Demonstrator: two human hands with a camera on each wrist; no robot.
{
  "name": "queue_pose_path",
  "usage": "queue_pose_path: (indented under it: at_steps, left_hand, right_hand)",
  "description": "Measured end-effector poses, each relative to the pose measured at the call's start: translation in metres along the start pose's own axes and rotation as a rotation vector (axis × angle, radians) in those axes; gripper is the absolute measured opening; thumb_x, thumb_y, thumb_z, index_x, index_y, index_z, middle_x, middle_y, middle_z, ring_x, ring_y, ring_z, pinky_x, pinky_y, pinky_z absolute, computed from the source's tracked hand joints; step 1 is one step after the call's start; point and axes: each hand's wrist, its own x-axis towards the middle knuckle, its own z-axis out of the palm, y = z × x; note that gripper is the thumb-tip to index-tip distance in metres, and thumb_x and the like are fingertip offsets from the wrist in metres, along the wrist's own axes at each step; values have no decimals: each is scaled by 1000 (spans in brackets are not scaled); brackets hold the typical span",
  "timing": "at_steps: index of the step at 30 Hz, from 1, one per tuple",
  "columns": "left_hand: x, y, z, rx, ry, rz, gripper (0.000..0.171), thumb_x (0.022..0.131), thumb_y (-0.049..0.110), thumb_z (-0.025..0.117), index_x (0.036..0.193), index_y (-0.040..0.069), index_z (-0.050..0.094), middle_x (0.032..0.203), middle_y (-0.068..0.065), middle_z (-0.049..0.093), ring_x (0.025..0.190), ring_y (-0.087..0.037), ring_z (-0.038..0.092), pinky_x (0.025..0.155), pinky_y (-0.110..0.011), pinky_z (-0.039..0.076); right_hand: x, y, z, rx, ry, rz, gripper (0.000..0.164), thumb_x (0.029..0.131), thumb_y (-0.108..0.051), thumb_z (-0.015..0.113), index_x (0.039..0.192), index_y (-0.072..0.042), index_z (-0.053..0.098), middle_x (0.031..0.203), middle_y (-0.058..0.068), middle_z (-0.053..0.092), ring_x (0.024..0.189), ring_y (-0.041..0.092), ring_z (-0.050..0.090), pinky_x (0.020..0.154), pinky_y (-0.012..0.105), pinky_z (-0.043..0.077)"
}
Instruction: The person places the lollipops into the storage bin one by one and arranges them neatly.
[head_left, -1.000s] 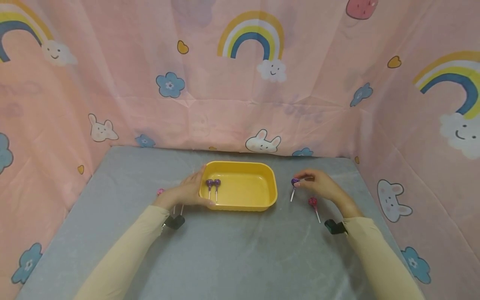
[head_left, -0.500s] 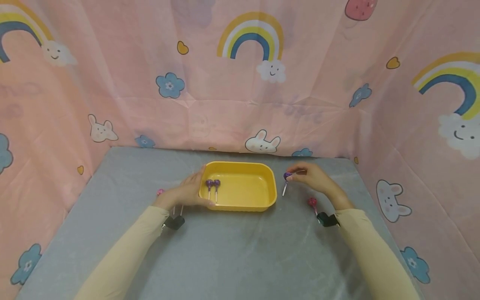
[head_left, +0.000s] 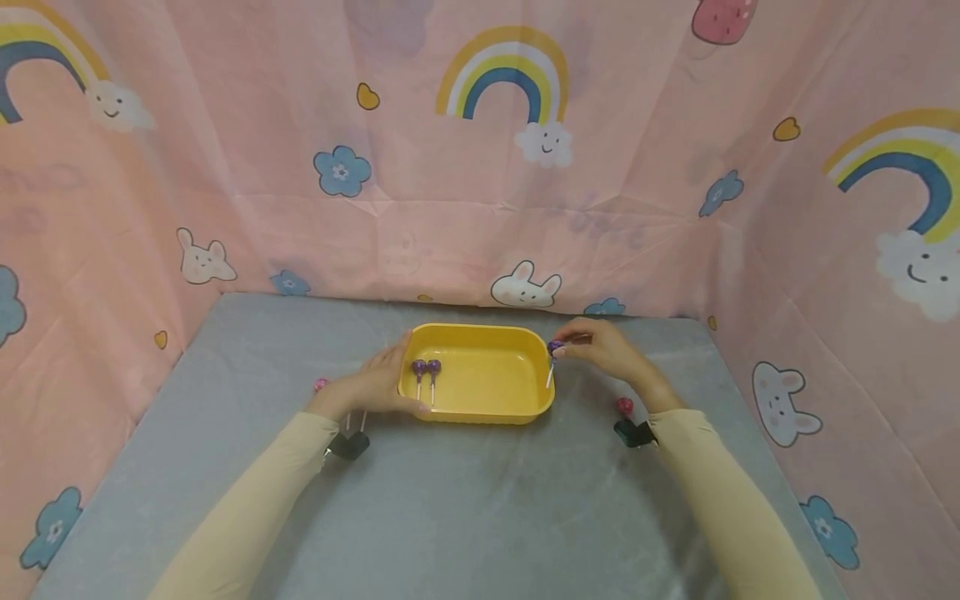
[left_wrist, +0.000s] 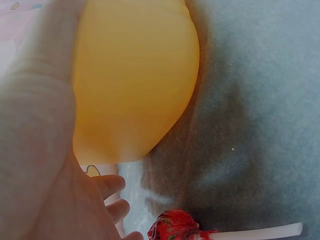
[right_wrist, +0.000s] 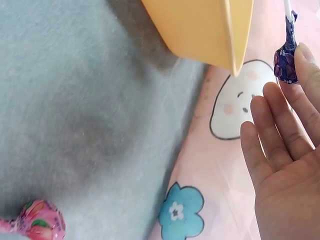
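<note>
My left hand [head_left: 375,383] holds the left end of a yellow plastic box [head_left: 487,415], thumb at the front rim, fingers towards the back corner. Two purple lollipops [head_left: 434,367] lie side by side inside, at the box's left. Over the box's right rim, my right hand [head_left: 603,346] pinches another purple lollipop [right_wrist: 286,67] by its wrapped head between thumb and forefinger; its stick points down in the head view. Beside my left wrist is a pink lollipop [head_left: 321,384] and a second stick, whose head is hidden there. The left wrist view has a red-wrapped lollipop [left_wrist: 175,227].
A pink-red lollipop [head_left: 625,406] lies on the grey tabletop [head_left: 480,508] near my right wrist, its stick hidden by the wrist camera [head_left: 634,432]. Pink patterned cloth [head_left: 405,233] walls the back and both sides.
My right hand has moved left with the purple lollipop, from the tabletop to the box's right rim. The left hand and the box have stayed put.
</note>
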Motion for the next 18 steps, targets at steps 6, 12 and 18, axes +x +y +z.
queue_pose_path:
  at_steps: [6, 12, 18]
  left_hand:
    - [1, 0, 0, -2, -1, -5, 141, 68, 70, 77, 158, 13, -16, 165, -24, 11, 152, -45, 13, 124, -62, 15]
    - [0, 0, 0, 1, 1, 6, 141, 69, 69, 77, 158, 12, -16, 166, -22, 9, 152, -45, 13, 124, -62, 14]
    - [0, 0, 0, 3, 3, 11, 142, 68, 70, 77, 158, 11, -17, 166, -22, 10, 152, -46, 13, 124, -61, 13]
  right_hand:
    - [6, -7, 5, 20, -16, 8, 25, 90, -32, 72, 110, -16, 71, 109, 4, 69, 105, 22, 63, 103, 47, 52]
    - [13, -15, 10, 49, -42, 32, 24, 90, -30, 73, 110, -16, 72, 110, 5, 71, 102, 22, 66, 94, 43, 57]
    - [22, -20, 17, 55, -57, 27, 25, 91, -31, 72, 110, -16, 72, 109, 5, 71, 104, 22, 66, 97, 43, 56]
